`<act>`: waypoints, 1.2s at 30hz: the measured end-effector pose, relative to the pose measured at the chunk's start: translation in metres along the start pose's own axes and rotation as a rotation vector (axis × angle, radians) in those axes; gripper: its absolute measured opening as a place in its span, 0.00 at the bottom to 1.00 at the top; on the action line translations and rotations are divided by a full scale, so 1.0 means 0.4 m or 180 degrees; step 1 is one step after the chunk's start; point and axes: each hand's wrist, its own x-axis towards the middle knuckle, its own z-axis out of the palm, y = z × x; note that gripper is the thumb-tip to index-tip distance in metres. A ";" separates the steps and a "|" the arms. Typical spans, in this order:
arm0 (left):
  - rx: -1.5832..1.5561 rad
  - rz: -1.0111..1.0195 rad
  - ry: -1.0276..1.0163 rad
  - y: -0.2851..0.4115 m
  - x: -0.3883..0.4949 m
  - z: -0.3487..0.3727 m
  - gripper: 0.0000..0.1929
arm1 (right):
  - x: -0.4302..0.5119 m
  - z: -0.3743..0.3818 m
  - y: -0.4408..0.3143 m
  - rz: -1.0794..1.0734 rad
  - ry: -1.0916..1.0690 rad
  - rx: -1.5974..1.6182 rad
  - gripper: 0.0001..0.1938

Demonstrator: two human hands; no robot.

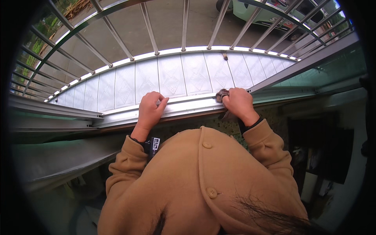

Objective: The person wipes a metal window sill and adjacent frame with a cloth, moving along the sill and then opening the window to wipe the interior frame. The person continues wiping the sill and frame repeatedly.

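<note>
Before me runs the white metal track (188,107) of a sliding window. My right hand (240,102) grips a crumpled dark brown cloth (222,95) on the track, near its right end. Part of the cloth hangs below the sill edge. Resting by the track to the left is my left hand (150,108), its fingers curled under and its thumb pointing right. The left fingertips are hidden, and no object shows in that hand. Beyond the track lies an outer ledge of embossed white panels (170,77).
Curved metal window bars (183,26) rise from the ledge's far edge. Sliding sash frames stand at the left (55,110) and right (302,63). A small brown scrap (225,55) lies on the ledge. Outside, a pale green vehicle (264,16) is parked on paved ground.
</note>
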 end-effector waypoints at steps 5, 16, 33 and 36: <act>0.0169 0.0245 0.0184 0.008 -0.001 0.002 0.09 | 0.002 -0.008 0.008 -0.0449 -0.0194 0.1319 0.17; 0.0207 0.0417 0.0029 0.018 0.010 -0.014 0.04 | 0.012 0.027 0.069 0.0063 0.0155 0.1568 0.15; 0.1191 0.3304 -0.2061 0.207 0.258 0.232 0.21 | -0.088 0.089 0.139 0.0447 0.1709 0.5008 0.13; 0.1471 0.3336 -0.2081 0.226 0.266 0.238 0.19 | -0.089 0.092 0.133 0.0298 0.1696 0.5060 0.12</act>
